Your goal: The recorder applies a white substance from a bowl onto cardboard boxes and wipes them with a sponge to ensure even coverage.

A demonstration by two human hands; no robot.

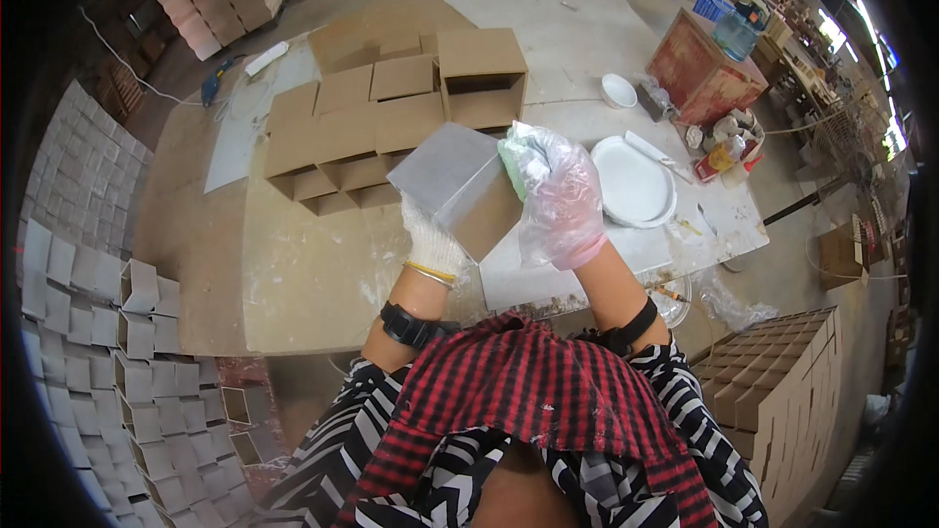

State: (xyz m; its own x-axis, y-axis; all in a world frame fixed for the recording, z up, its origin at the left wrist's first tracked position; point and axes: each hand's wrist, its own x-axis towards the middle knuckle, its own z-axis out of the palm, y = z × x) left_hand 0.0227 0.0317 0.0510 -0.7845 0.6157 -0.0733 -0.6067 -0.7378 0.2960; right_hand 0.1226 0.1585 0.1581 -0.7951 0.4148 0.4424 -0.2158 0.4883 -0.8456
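My left hand, in a white knit glove, is closed on the near left side of a cardboard box. The box is tilted above the table; two of its faces look smooth and grey, another is bare brown. Over my right hand is a clear plastic bag with a pink glove showing beneath. Its fingers are closed around a pale green and white cloth, which meets the box's right edge. Several brown cardboard boxes stand grouped beyond my left hand, some with open sides facing me.
Right of my hands lies a round white basin with white contents and a brush-like tool on its rim. Beyond it are a white bowl and a reddish wooden crate. Stacked boxes flank me at left and right.
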